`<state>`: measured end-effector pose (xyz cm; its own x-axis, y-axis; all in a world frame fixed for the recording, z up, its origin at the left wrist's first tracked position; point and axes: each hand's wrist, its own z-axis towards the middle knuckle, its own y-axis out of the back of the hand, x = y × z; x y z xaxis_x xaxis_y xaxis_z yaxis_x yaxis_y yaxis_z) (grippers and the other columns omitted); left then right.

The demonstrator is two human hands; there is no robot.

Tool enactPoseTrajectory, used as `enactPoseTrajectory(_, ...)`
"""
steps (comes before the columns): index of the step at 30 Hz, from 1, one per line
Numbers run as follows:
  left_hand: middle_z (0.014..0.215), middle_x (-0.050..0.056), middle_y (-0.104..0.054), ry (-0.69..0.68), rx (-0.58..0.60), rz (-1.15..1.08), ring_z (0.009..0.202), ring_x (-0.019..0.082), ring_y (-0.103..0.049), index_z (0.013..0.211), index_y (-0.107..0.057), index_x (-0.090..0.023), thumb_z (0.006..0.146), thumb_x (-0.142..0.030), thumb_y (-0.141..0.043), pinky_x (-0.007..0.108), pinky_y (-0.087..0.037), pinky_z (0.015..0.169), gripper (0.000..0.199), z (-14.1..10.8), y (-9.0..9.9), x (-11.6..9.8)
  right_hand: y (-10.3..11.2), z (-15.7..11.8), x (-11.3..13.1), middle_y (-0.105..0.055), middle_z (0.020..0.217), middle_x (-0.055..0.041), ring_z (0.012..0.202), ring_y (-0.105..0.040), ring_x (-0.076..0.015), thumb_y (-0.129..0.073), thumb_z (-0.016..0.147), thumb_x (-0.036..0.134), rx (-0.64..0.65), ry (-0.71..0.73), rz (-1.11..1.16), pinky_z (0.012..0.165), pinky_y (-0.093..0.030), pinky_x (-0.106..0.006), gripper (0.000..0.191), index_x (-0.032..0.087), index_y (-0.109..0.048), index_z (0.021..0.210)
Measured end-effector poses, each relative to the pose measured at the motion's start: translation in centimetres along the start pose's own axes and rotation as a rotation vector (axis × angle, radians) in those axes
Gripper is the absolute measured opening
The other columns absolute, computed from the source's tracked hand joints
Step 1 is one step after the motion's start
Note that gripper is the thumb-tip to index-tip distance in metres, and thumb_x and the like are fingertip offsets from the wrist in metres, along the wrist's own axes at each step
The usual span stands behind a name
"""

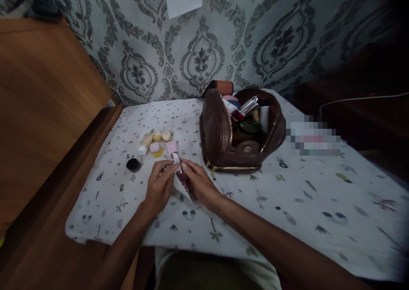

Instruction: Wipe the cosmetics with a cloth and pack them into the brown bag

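Observation:
My left hand (159,181) is closed, with its fingertips pinching a thin white wipe (182,191) that hangs down between my hands. In my right hand (200,181) is a small shiny dark-pink container (181,173), its exact kind partly hidden by fingers and wipe. The wipe lies against this container, and both hands meet just above the cloth. Right beyond my fingertips is a pale pink tube (171,146). Close by on the left are a cream tube with a white cap (145,144), a pink-lidded yellow jar (156,149) and a black-lidded jar (133,165).
Two small cream-lidded jars (166,136) sit behind the tubes. An unzipped brown leather bag (217,128), full of cosmetics, stands right of my hands. A patterned white cloth (243,213) covers the table. Wooden furniture (47,81) rises at left; a patterned curtain (204,59) hangs behind.

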<state>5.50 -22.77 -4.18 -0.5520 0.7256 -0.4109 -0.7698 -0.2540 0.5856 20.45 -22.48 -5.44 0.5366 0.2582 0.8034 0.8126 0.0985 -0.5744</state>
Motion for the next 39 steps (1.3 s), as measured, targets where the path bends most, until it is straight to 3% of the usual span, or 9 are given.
enactPoseTrajectory(9,0.109,0.011,-0.062,-0.148,0.137,-0.109,0.101,0.020,-0.060,0.127,-0.061,-0.023,0.094,-0.004,-0.048,0.035,-0.054,0.083,0.041,0.0,0.2,-0.7,-0.1,0.4,0.9,-0.053,0.060,0.0095,0.045,-0.047,-0.0035,-0.087,0.059,0.056,-0.035,-0.055,0.149,0.042,-0.037,-0.015,0.053,0.018,-0.060,0.084)
enactPoseTrajectory(15,0.110,0.010,-0.062,-0.102,0.070,-0.088,0.101,0.019,-0.061,0.126,-0.063,-0.024,0.095,-0.007,-0.048,0.034,-0.055,0.082,0.039,0.0,0.1,-0.6,0.1,0.3,0.5,-0.054,0.057,0.0099,0.039,-0.046,-0.0048,-0.084,0.062,0.059,-0.020,-0.053,0.084,0.037,-0.030,-0.017,0.056,0.020,-0.060,0.095)
enactPoseTrajectory(21,0.112,0.009,-0.060,-0.007,-0.008,0.017,0.104,0.020,-0.061,0.127,-0.063,-0.025,0.097,-0.009,-0.045,0.036,-0.056,0.086,0.039,-0.3,0.3,-0.2,0.0,0.0,0.3,-0.061,0.064,0.0068,0.039,-0.049,-0.0055,-0.080,0.067,0.060,0.042,-0.045,0.010,0.037,-0.032,-0.017,0.057,0.020,-0.060,0.102)
enactPoseTrajectory(24,0.112,0.009,-0.060,0.053,-0.059,0.065,0.106,0.020,-0.061,0.124,-0.064,-0.023,0.097,-0.011,-0.046,0.037,-0.055,0.088,0.035,-0.1,0.5,-0.1,-0.2,-0.2,0.4,-0.058,0.064,0.0076,0.040,-0.048,-0.0044,-0.079,0.069,0.058,0.099,-0.045,-0.028,0.039,-0.033,-0.017,0.050,0.019,-0.062,0.096)
enactPoseTrajectory(29,0.108,0.008,-0.060,0.148,-0.127,0.072,0.100,0.018,-0.062,0.122,-0.065,-0.022,0.097,-0.013,-0.049,0.034,-0.056,0.085,0.031,0.2,0.8,0.0,-0.4,-0.4,0.6,-0.056,0.062,0.0074,0.043,-0.048,-0.0043,-0.082,0.068,0.054,0.130,-0.079,-0.027,0.043,-0.037,-0.018,0.053,0.017,-0.066,0.102)
enactPoseTrajectory(39,0.111,0.007,-0.060,0.080,-0.039,0.002,0.107,0.018,-0.060,0.125,-0.064,-0.022,0.096,-0.010,-0.051,0.033,-0.053,0.092,0.034,0.2,0.9,-0.2,-0.4,-0.7,0.8,-0.054,0.063,0.0067,0.046,-0.052,-0.0061,-0.080,0.071,0.056,0.144,-0.042,-0.002,0.044,-0.041,-0.019,0.045,0.017,-0.065,0.088)
